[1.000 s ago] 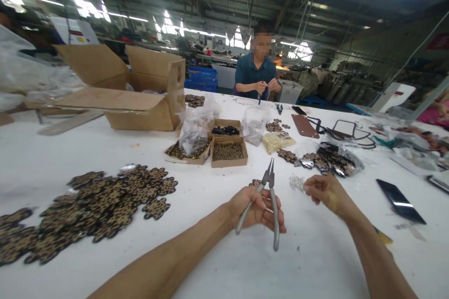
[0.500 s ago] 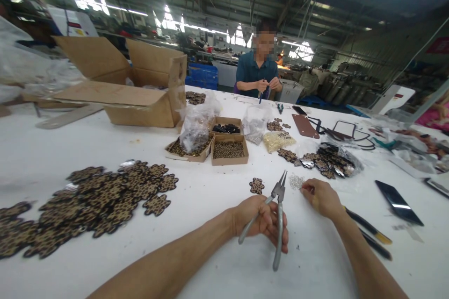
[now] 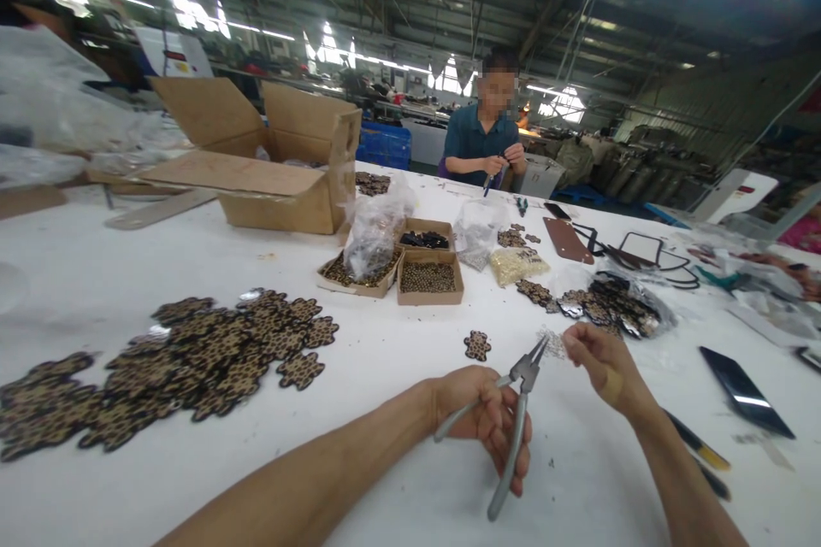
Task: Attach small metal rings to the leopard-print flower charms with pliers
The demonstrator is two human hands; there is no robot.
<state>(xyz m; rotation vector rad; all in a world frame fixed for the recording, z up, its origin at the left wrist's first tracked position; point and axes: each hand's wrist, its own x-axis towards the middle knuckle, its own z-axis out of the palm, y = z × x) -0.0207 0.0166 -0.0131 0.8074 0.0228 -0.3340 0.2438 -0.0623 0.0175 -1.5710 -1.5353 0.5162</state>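
Observation:
My left hand (image 3: 481, 406) is wrapped round one grey handle of a pair of long-nosed pliers (image 3: 527, 372), whose handles are spread and whose tips point up and to the right. Those tips are over a small pile of tiny silvery pieces (image 3: 552, 345), perhaps rings. Just right of the pile, my right hand (image 3: 606, 367) has its thumb and forefinger pinched together; whatever may be between them is too small to make out. Left of the plier tips, a leopard-print bear-shaped patch (image 3: 477, 346) lies flat on the white table (image 3: 398, 385).
A large heap of leopard-print patches (image 3: 211, 350) spreads over the left. Small cardboard trays of studs (image 3: 428, 279) and an open carton (image 3: 282, 209) stand behind. Yellow-black handled pliers (image 3: 702, 444) and a phone (image 3: 747, 391) lie at right. A co-worker (image 3: 486, 132) sits across the table.
My right hand has lifted slightly from the silvery pile and turned, fingers pinched. The pliers in my left hand have tilted right, bringing their tips to the pile. The view has shifted slightly.

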